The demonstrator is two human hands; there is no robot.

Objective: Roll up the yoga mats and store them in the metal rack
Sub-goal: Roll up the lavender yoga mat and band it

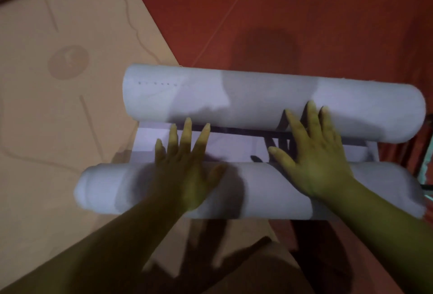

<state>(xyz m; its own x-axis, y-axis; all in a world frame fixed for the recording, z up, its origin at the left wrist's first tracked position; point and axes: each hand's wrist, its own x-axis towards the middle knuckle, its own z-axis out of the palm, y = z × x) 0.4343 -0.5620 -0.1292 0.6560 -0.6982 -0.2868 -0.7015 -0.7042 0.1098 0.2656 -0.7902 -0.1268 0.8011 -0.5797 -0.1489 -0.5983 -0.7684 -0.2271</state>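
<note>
Red floor (pixel 304 12) carries the metal rack (pixel 243 131) — the far rolled mat (pixel 257 96) lies across it. My left hand (pixel 187 174) and right hand (pixel 316 160), flat and spread, press the near rolled mat (pixel 269 197) — probably seating it at the rack's near edge.

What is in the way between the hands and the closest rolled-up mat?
Nothing visible. The left hand and the right hand seem to rest open, fingers spread, right on the near rolled mat. The right fingertips reach the far rolled mat. Dark rack bars show between the rolls.
</note>
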